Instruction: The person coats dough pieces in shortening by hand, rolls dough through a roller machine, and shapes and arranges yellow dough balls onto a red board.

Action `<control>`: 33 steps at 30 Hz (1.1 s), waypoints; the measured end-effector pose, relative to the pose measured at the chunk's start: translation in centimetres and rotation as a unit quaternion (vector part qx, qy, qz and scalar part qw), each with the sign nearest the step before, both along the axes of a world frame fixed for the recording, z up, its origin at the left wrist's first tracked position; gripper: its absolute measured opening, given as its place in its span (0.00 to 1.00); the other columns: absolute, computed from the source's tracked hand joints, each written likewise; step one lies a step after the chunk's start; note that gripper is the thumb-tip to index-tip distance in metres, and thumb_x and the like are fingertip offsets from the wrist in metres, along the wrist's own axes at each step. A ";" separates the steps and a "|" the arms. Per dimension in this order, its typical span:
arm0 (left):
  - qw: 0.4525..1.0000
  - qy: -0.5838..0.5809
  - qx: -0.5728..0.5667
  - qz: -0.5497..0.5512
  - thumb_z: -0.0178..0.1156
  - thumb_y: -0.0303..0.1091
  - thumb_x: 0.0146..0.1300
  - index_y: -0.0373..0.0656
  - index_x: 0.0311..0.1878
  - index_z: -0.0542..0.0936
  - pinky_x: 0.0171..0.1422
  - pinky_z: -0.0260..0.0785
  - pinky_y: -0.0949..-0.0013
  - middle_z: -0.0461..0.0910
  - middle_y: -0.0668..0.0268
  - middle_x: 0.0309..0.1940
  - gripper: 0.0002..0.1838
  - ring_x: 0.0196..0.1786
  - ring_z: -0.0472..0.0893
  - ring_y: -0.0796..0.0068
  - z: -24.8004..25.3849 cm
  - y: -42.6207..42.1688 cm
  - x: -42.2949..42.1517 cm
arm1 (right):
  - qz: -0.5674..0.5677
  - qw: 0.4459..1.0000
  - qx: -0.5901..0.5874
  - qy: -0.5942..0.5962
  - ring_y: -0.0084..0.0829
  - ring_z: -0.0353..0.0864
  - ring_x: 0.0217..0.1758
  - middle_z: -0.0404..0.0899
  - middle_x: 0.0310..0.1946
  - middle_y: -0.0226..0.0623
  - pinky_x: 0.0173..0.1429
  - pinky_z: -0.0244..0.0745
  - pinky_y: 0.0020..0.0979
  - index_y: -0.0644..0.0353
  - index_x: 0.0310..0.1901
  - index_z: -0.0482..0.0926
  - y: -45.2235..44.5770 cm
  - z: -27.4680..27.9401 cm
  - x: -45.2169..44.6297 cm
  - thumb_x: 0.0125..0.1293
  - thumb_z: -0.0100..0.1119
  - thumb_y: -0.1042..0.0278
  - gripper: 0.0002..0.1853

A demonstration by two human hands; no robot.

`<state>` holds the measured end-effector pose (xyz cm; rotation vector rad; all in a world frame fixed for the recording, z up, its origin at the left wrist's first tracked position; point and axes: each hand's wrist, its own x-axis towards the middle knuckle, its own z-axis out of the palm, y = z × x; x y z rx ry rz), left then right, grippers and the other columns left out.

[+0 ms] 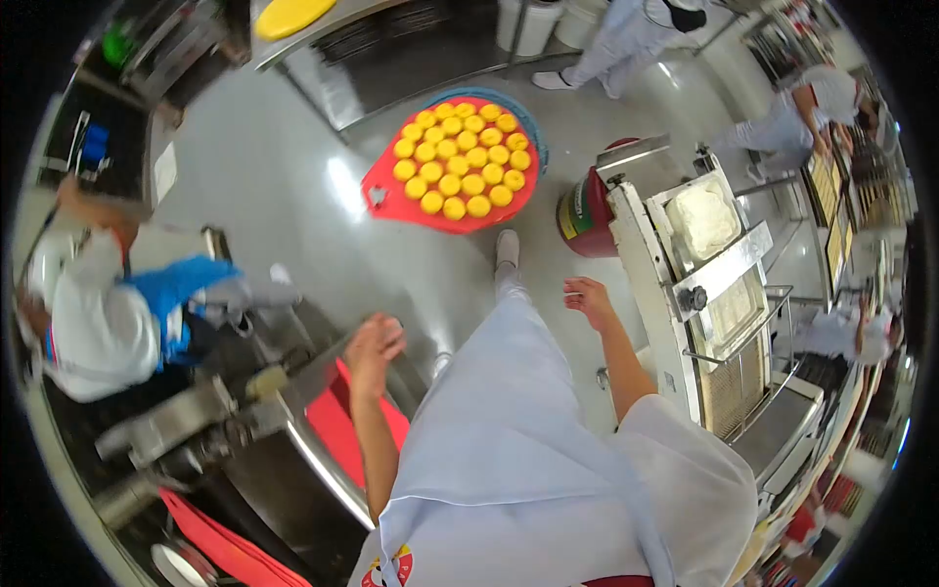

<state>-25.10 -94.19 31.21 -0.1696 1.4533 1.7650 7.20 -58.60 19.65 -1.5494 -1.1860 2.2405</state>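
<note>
My left hand point(375, 352) hangs in the air at left of my body, above and beside a red board point(337, 421) on a metal bench; its fingers are loosely bent and nothing shows in them. My right hand point(589, 299) is out at the other side, fingers apart and holding nothing, near the white-framed machine point(650, 293). Ahead of my feet, a red paddle-shaped board point(383, 199) carries many yellow round pieces point(448, 152). It rests over a blue round container point(536, 127). Neither hand touches it.
A maroon bucket point(590, 215) stands by the machine, whose tray holds pale dough point(702, 220). A metal table point(342, 22) with a yellow board point(291, 15) is ahead. One co-worker point(103, 313) is at left; several others, including one at a tray point(831, 191), are at right.
</note>
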 end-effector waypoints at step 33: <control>0.833 0.293 -0.457 0.109 0.53 0.57 0.74 0.27 0.34 0.83 0.30 0.64 0.63 0.74 0.65 0.19 0.34 0.25 0.68 0.72 -25.7 28.6 -28.6 | -0.133 0.903 0.351 -0.209 0.54 0.81 0.46 0.83 0.40 0.53 0.49 0.74 0.43 0.64 0.45 0.81 26.8 -14.6 -28.9 0.75 0.52 0.59 0.16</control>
